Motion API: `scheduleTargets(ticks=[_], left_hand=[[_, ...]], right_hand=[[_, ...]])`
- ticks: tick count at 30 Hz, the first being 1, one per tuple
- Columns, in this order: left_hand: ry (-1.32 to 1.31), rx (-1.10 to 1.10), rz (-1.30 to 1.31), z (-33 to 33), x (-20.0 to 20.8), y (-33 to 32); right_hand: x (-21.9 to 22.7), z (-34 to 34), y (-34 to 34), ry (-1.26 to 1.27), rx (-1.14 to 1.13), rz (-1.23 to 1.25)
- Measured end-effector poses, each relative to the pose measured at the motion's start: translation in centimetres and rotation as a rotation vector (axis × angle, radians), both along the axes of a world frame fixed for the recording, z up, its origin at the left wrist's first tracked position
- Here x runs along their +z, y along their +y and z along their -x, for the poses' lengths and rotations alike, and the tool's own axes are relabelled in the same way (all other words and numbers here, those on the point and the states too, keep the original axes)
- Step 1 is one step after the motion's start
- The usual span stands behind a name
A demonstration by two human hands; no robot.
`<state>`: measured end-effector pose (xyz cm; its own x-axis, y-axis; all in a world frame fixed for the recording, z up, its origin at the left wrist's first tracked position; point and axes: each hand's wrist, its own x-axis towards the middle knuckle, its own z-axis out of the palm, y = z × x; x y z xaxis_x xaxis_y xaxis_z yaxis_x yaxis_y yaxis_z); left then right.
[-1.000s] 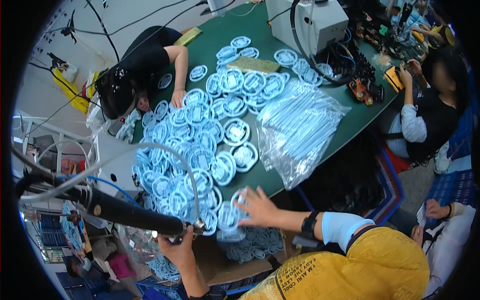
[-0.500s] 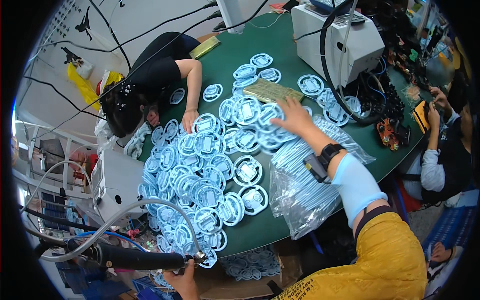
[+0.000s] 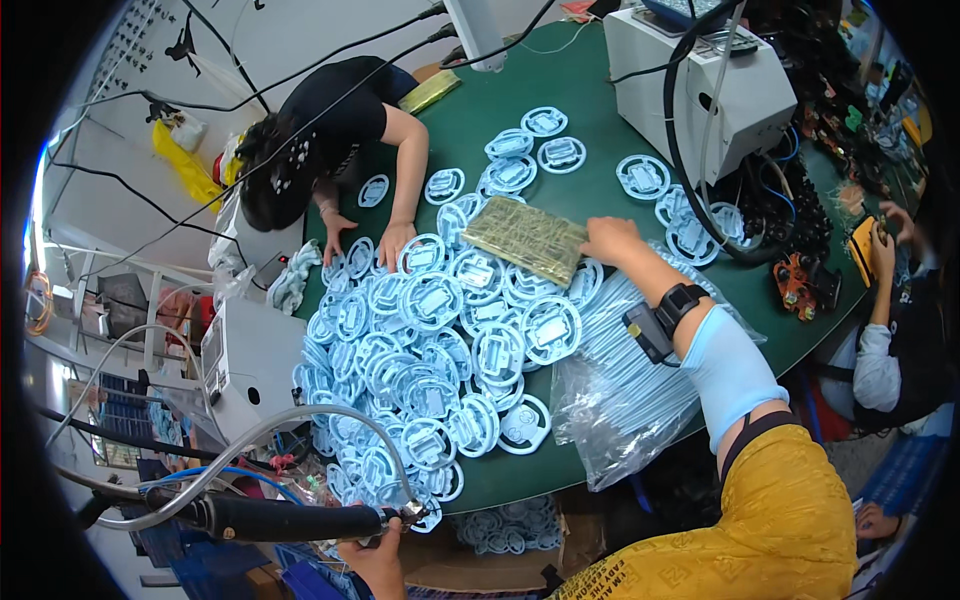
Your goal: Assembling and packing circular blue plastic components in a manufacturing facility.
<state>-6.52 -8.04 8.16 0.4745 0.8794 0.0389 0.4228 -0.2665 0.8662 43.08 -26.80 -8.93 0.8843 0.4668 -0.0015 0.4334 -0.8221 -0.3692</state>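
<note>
My right hand (image 3: 612,243), fingers curled, grips the right end of a flat yellowish slab (image 3: 524,238) that looks wrapped in film. The slab lies tilted over light-blue round plastic parts (image 3: 432,300), ring-shaped with a crosspiece. Down at the lower left, my left hand (image 3: 378,562) closes round the end of a black cylindrical tool (image 3: 290,522), near its metal fitting. A grey hose (image 3: 300,412) curves over to that fitting. Beneath my right forearm lies a clear plastic bag (image 3: 630,370) with stacked light-blue parts inside.
Across the green table (image 3: 590,75), a co-worker (image 3: 325,115) reaches both hands into the pile. A white machine (image 3: 700,90) stands at the back right, another white machine (image 3: 250,365) at the left. Below the table edge, a cardboard box (image 3: 580,535) holds more parts. Black cables hang overhead.
My right hand has moved from the loose parts to the slab's end, and the slab has shifted nearer and left. The co-worker's second hand now reaches to the pile. My left hand stays at the tool.
</note>
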Motion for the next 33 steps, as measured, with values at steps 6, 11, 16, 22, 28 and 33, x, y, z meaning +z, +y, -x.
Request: scheduleTargets(ticks=[6,11,16,22,28,33], left_hand=[[-0.013,0.061,-0.006,-0.5,0.4,-0.8],[-0.081,0.067,0.049,0.6,0.3,-0.5],[-0.018,0.035,-0.034,-0.1,0.0,-1.3],[0.001,0.009,-0.046,1.2,-1.8,0.4],[-0.054,-0.031,0.063,-0.7,-1.5,0.2],[-0.099,-0.103,0.108,-1.4,-2.1,0.5]], right_hand=[[-3.4,-3.8,1.2,0.33,0.032,0.061],[-1.5,-2.0,6.5,0.495,-0.036,-0.099],[-0.1,-3.0,7.8,0.463,0.171,-0.225],[6.2,2.0,4.2,0.019,0.207,-0.496],[11.9,9.0,-14.0,-0.119,-0.128,-0.482],[10.4,14.8,-25.5,-0.221,-0.295,-0.226]])
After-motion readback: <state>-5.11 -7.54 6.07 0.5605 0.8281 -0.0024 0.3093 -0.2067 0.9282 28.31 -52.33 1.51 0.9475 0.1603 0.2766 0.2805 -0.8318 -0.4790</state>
